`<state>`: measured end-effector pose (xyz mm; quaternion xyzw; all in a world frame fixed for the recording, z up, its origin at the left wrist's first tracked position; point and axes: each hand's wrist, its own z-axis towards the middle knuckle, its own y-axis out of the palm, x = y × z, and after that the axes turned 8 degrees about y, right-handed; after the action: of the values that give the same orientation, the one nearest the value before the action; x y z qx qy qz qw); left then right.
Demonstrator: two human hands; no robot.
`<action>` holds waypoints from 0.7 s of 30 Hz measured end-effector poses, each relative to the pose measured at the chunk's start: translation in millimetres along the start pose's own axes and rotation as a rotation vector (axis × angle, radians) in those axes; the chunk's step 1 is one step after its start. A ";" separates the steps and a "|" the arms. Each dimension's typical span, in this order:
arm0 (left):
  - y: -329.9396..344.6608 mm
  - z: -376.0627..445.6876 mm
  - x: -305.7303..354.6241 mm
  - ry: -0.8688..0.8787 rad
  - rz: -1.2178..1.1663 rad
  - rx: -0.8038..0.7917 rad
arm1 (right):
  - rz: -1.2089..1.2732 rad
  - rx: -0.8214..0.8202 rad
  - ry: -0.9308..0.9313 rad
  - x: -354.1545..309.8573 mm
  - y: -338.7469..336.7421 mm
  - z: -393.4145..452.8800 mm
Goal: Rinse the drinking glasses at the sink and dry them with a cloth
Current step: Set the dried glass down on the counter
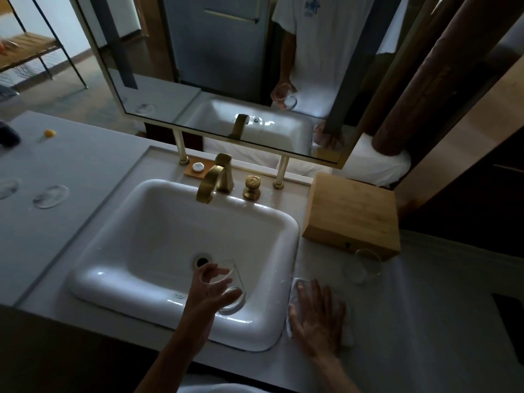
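Four drinking glasses can be counted, one of them held and three set down. The held glass (225,290) is gripped in the left hand (208,293) at lower centre of the frame, above the near part of the white sink (119,282); it is tilted, with its thick base toward the lower right and its rim toward the drain (202,261), and the fingers (217,271) are curled around its side wall. The right hand (319,316), just right of the sink's near corner, is laid flat with fingers spread on one white cloth (347,333), which is pressed against the grey counter (425,321); nothing is pinched by it. A second glass (364,266) is seen upright on the counter at centre right, beyond the cloth and just in front of a wooden box (353,211). Two more glasses (51,196) are seen on the counter at the left edge of the frame, well apart from both hands; one (10,188) is partly cut off. One brass tap (214,178) is mounted behind the basin, and no water is seen running from it.
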<state>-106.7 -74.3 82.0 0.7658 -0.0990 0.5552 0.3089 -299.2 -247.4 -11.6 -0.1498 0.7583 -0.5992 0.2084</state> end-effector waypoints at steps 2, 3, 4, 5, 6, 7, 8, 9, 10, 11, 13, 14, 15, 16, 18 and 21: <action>0.3 2.2 -0.8 -0.006 0.006 0.000 | -0.027 -0.007 0.026 -0.1 -1.4 7.7; 0.4 3.3 -1.3 -0.016 0.010 -0.004 | -0.028 -0.008 0.036 1.3 1.4 11.3; 0.6 3.9 -0.9 -0.024 0.007 -0.008 | -0.029 -0.028 0.057 -0.8 -2.0 12.2; 0.9 4.6 -0.5 -0.033 -0.004 -0.009 | -0.035 -0.017 0.049 -0.9 0.6 13.3; 1.5 5.2 0.4 -0.046 -0.022 -0.013 | -0.030 -0.036 0.062 -1.8 -4.0 11.5; 1.7 6.4 0.8 -0.066 -0.045 -0.026 | -0.018 -0.025 0.051 1.3 -1.3 12.6; 2.1 7.7 1.6 -0.090 -0.071 -0.040 | -0.011 -0.058 0.070 0.6 -9.3 12.1; 1.9 9.0 2.2 -0.115 -0.097 -0.051 | -0.004 -0.069 0.076 2.5 -8.1 15.2; 1.7 10.0 3.1 -0.143 -0.122 -0.062 | 0.024 -0.108 0.098 2.5 -12.8 17.6; 1.2 10.9 4.1 -0.171 -0.146 -0.073 | 0.079 -0.103 0.078 -0.4 -16.8 19.2; 1.3 10.9 7.8 -0.224 -0.190 -0.096 | 0.340 -0.110 0.055 -6.8 -36.1 21.2; 1.6 10.1 9.7 -0.242 -0.212 -0.111 | 0.536 -0.148 0.054 -15.1 -55.9 17.2; 1.9 9.4 11.0 -0.256 -0.230 -0.127 | 0.688 -0.159 0.024 -21.2 -67.8 16.9; 2.4 8.4 13.0 -0.267 -0.245 -0.145 | 0.790 -0.170 0.005 -30.2 -83.6 15.2; 2.3 7.0 16.2 -0.281 -0.256 -0.179 | 0.905 -0.240 -0.093 -46.6 -102.9 14.0; -1.0 4.0 20.6 -0.271 -0.237 -0.252 | 1.028 -0.498 -0.193 -72.8 -120.3 5.8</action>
<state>-95.5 -71.8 99.7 0.7950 -0.1173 0.3904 0.4492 -235.8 -246.2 114.1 0.1391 0.8293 -0.2083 0.4996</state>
